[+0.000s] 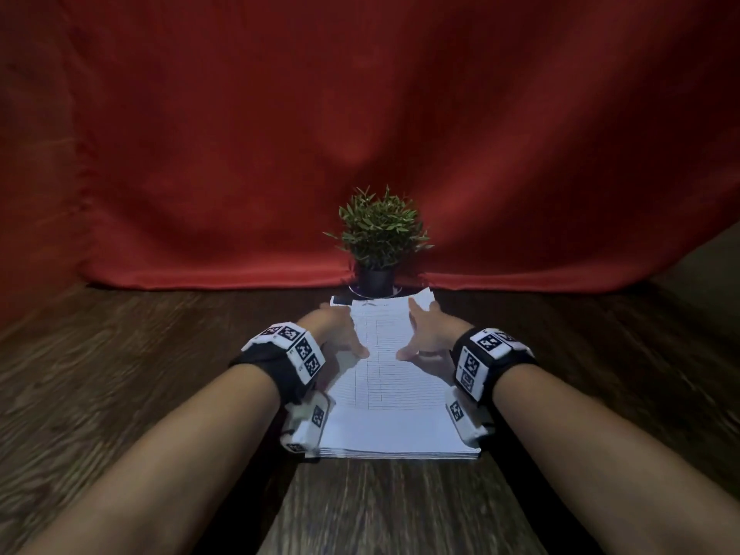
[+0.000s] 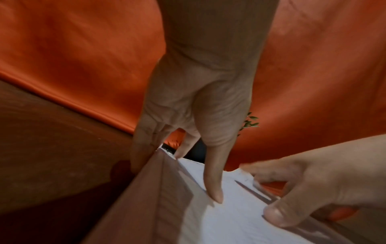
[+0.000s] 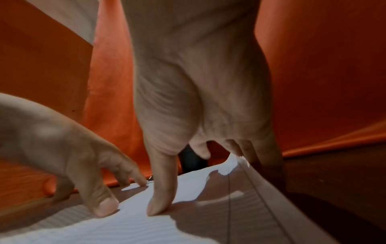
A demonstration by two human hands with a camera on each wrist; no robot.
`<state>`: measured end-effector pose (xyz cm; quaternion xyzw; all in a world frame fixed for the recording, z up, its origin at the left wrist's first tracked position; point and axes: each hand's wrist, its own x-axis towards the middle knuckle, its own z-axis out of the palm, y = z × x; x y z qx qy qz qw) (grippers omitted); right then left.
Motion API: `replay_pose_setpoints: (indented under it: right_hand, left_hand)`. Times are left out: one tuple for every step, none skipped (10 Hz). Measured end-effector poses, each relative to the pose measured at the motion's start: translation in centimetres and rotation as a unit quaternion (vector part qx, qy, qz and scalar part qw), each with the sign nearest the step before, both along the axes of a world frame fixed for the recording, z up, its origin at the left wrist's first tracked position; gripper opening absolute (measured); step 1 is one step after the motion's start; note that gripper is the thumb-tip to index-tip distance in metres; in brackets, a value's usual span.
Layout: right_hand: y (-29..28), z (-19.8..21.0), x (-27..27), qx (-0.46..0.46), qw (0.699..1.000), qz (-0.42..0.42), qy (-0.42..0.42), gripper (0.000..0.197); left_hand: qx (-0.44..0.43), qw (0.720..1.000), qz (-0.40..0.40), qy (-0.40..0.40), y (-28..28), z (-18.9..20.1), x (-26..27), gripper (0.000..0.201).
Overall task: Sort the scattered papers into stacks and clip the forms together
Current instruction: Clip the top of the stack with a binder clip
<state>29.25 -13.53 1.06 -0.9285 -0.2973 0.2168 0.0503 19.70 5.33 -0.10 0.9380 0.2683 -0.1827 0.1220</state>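
Observation:
A stack of white ruled forms [image 1: 394, 398] lies flat on the wooden table [image 1: 160, 354], long side pointing away from me. My left hand [image 1: 344, 334] rests against the stack's left edge, with its thumb [image 2: 215, 189] pressed on the top sheet and its fingers [image 2: 142, 156] straight down the side. My right hand [image 1: 424, 334] mirrors it on the right edge, thumb [image 3: 156, 206] on the paper [image 3: 125, 227] and fingers [image 3: 261, 156] along the side. A small dark rectangle [image 1: 342, 300] sits at the far left corner; I cannot tell if it is a clip or print.
A small potted plant [image 1: 378, 234] in a black pot [image 1: 375, 280] stands just beyond the stack's far end. A red cloth [image 1: 200, 154] hangs behind it across the whole back. Bare wooden table lies to both sides of my forearms.

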Motion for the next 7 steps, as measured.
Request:
replay_pose_setpoints:
  right_hand:
    - [0.2, 0.0, 0.0, -0.080, 0.995, 0.035, -0.037, 0.104]
    - [0.1, 0.5, -0.1, -0.088, 0.994, 0.051, -0.036, 0.084]
    - [0.1, 0.4, 0.0, -0.083, 0.995, 0.038, -0.027, 0.084]
    - [0.1, 0.3, 0.0, -0.064, 0.998, 0.022, -0.006, 0.100]
    - [0.2, 0.3, -0.3, -0.055, 0.998, 0.012, -0.001, 0.105]
    - [-0.1, 1.2, -2.0, -0.076, 0.995, 0.003, -0.066, 0.107]
    - [-0.7, 2.4, -3.3, -0.031, 0.997, -0.001, -0.070, 0.098]
  left_hand:
    - [0.028, 0.999, -0.031, 0.026, -0.5, -0.2, 0.4, 0.084]
    - [-0.010, 1.000, 0.006, 0.015, -0.7, 0.1, 0.3, 0.036]
    - [-0.034, 0.998, 0.017, 0.044, -1.2, 0.8, 0.0, 0.040]
    - [-0.005, 0.999, -0.007, 0.049, -2.3, 2.3, -0.7, 0.054]
    - [0.002, 0.999, -0.021, 0.040, -2.8, 2.8, -1.3, 0.061]
    - [-0.021, 1.000, -0.003, 0.001, -3.2, 3.5, -3.5, 0.070]
    - [-0.051, 0.997, 0.006, -0.061, -3.5, 4.2, -4.9, 0.070]
